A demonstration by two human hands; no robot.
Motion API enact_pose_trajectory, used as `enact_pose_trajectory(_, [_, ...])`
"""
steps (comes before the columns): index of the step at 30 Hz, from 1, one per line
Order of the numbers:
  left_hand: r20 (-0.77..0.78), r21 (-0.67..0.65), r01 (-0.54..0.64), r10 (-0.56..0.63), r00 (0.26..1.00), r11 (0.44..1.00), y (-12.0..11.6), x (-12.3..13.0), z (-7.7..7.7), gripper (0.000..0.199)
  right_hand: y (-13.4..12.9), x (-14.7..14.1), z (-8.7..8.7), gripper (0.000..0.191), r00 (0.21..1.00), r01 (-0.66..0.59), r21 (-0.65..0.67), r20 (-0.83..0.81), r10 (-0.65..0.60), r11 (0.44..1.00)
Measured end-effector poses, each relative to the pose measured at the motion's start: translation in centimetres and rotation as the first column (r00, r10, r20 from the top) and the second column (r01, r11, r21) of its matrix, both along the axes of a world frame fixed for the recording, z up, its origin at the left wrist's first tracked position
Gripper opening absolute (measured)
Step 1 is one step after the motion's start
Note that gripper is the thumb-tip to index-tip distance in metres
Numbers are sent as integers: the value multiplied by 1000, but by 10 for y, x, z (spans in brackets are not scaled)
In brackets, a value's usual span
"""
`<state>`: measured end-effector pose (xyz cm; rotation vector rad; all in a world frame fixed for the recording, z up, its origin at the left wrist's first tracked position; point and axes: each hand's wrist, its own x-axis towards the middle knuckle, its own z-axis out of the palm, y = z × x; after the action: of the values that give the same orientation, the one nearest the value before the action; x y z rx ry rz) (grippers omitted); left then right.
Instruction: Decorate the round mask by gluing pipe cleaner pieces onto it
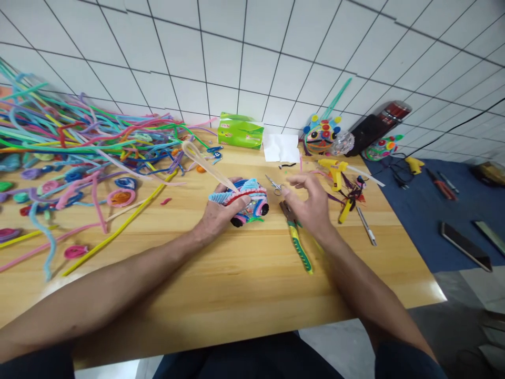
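My left hand (221, 210) is closed around a colourful pipe-cleaner craft piece (252, 206) with light blue, red and pink parts and two black round ends. A pale cream loop (209, 166) rises from the piece to the upper left. To the right, my right hand (310, 202) has its thumb and fingers apart with nothing between them. Small scissors (275, 184) lie just left of its fingertips. Pliers with green and yellow handles (299, 245) rest on the table below, their dark jaws close to the right thumb.
Many coloured pipe cleaners (98, 137) cover the table's left. At the back are a green tissue pack (240, 131), white paper (281, 148) and a decorated craft head (319, 138). A yellow glue gun (335, 171), a craft knife (366, 226) and a blue mat (418, 210) are right.
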<state>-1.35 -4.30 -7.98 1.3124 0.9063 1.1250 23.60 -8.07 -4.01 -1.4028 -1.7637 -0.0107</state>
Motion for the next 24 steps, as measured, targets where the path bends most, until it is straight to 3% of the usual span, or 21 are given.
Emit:
enact_pose_trajectory(2, [-10,9,3,-3,1000,1000,0,0,-1,79,-14,-25,6,13,977,-158,120,163,138,980])
enact_pose_trajectory(4, [-14,13,0,1,1000,1000,1,0,-1,79,-24,-39,9,16,929,-258,187,318,190,948])
enact_pose_trajectory(7, [-3,3,-6,6,1000,1000,1,0,0,80,-28,-44,7,22,881,-276,165,438,181,947])
enact_pose_trajectory(17, [18,34,10,-10,1000,999,-2,0,4,78,-30,-45,-5,39,867,-243,112,471,164,964])
enact_pose_trajectory(24, [-14,49,26,-25,1000,998,-2,1,5,79,-29,-47,-4,47,866,-273,163,471,168,948])
